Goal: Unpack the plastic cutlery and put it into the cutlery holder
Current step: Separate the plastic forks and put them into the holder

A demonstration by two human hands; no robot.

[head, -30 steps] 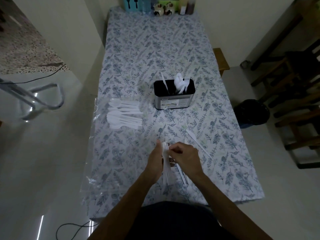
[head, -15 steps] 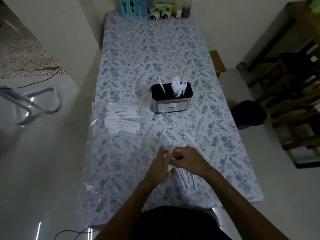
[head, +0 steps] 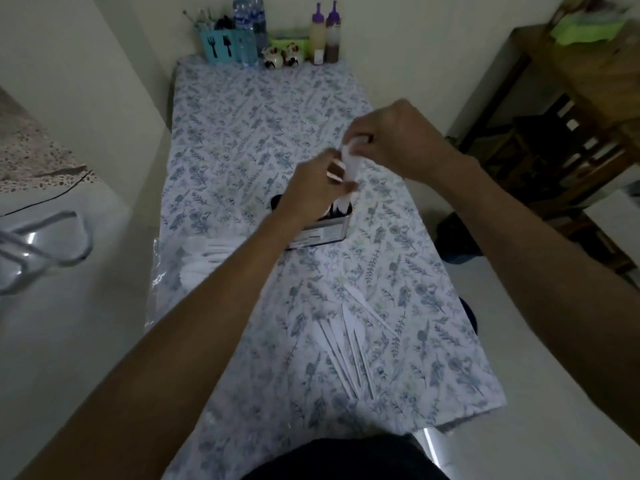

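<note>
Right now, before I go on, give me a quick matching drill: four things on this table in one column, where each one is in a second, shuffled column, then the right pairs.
Things
1. cutlery holder
2. loose white knives
3. bag of cutlery
4. sauce bottles

Places
A. far end of the table, by the wall
B. near end of the table, lying flat on the cloth
C. middle of the table, below both hands
D. left edge of the table

Pairs: 1-C, 2-B, 3-D, 4-A

The left hand and right hand hold white cutlery above the holder.
</note>
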